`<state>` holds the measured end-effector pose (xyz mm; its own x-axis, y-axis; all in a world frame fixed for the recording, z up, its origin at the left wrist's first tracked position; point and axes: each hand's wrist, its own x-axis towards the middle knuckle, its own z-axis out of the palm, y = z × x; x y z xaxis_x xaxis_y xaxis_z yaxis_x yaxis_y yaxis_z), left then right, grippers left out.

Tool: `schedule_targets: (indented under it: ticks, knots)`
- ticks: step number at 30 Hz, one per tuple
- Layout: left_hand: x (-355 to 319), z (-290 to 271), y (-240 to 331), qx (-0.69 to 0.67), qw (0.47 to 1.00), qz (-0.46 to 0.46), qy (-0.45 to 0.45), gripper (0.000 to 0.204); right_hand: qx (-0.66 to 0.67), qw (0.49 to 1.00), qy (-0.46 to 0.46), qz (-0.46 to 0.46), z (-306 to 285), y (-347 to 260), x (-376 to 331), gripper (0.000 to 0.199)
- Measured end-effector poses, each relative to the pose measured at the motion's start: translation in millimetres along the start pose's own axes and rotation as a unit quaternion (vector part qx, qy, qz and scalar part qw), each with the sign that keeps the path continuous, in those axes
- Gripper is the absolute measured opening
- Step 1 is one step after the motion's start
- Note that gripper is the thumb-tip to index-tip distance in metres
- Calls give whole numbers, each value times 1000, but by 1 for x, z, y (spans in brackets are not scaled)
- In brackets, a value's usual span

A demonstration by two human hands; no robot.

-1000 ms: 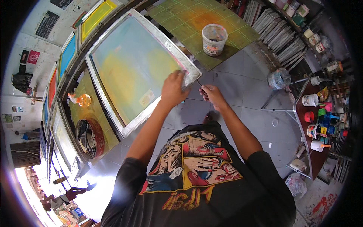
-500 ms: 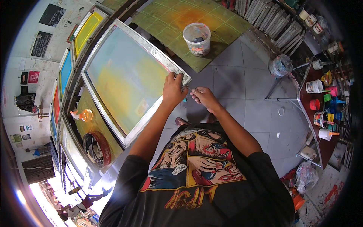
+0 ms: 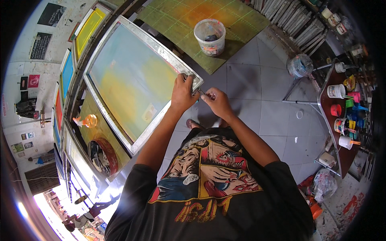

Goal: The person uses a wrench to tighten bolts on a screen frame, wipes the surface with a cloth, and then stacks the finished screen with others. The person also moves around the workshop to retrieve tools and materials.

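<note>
A silk-screen printing frame (image 3: 165,47) with a pale border and blue-and-yellow stained mesh lies tilted at the left. My left hand (image 3: 184,95) is closed over the near right corner of that frame, fingers on top of the rim. Just beside it, my right hand (image 3: 218,103) pinches a thin dark metal tool (image 3: 204,93) whose tip reaches the frame's corner. Too little of the tool shows to name its kind. Where tip and frame meet is partly hidden by my left hand.
A clear plastic tub (image 3: 209,37) stands on a green paint-stained board (image 3: 169,14). Below the frame are an orange spray bottle (image 3: 90,121) and a round red container (image 3: 103,156). At the right, a brown table (image 3: 346,158) carries several paint pots. More coloured frames line the left.
My right hand has turned, its fingers now curled differently around the thin tool. The left hand keeps its hold on the frame's corner. The whole view has shifted slightly.
</note>
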<state>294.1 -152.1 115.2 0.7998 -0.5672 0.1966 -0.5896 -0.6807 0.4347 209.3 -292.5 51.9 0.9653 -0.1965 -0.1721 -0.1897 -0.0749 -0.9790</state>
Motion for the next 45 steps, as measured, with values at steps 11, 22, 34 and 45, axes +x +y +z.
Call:
schedule_targets:
  ticks: [11,22,34,45]
  knots:
    - [3,-5,0,6,999,6,-35,54,-14,999,-20,-26,-1,3,6,19]
    - [4,-4,-2,-2,999,20,-32,56,126,987,-71,66,-1,8,9,20]
    - [4,-4,-3,0,999,27,-28,55,114,989,-67,68,-3,1,3,21]
    - [5,-3,-4,5,999,28,-36,54,-127,989,-28,-71,-9,-6,12,22]
